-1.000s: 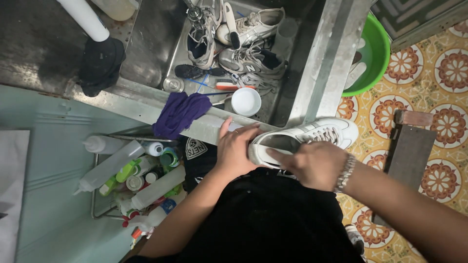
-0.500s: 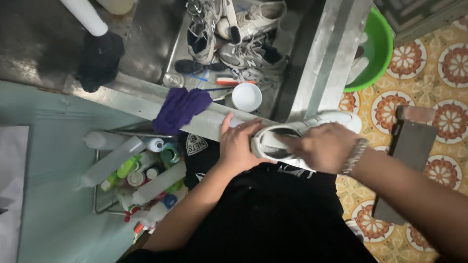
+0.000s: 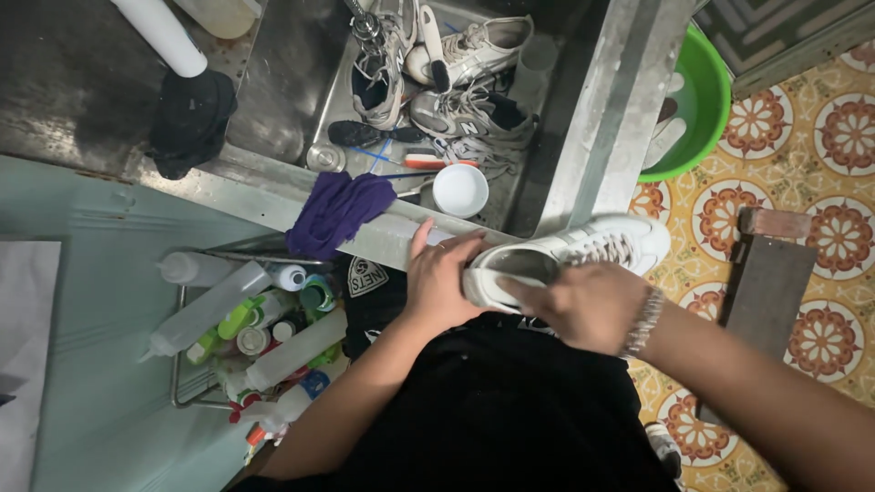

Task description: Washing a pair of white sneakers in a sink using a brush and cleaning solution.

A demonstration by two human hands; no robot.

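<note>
A white lace-up leather sneaker (image 3: 583, 255) lies on its side just in front of the person's dark-clothed lap, its toe reaching out over the patterned orange-and-cream floor tiles (image 3: 848, 137) and its heel against the front lip of the stainless steel sink (image 3: 301, 100). The left hand (image 3: 442, 282) wraps around the heel with the fingers curled against the back and the thumb up along the steel edge; the right hand (image 3: 588, 305), a metal bracelet (image 3: 643, 321) at its wrist, closes over the collar with one finger laid across the shoe's opening. Room is tight: the sink rim is just ahead, a wire rack of plastic squeeze bottles (image 3: 246, 337) crowds the left, and a dark wooden stool (image 3: 761, 292) stands near the right forearm. One purple cloth (image 3: 337, 211) drapes over the sink edge, just beside the left hand. Inside the basin lie about three grey-and-white worn sneakers (image 3: 465, 109), one small white round cup (image 3: 459, 189) and one brush (image 3: 424, 161). One green plastic basin (image 3: 697, 100) sits on the floor past the sink's right wall.
</note>
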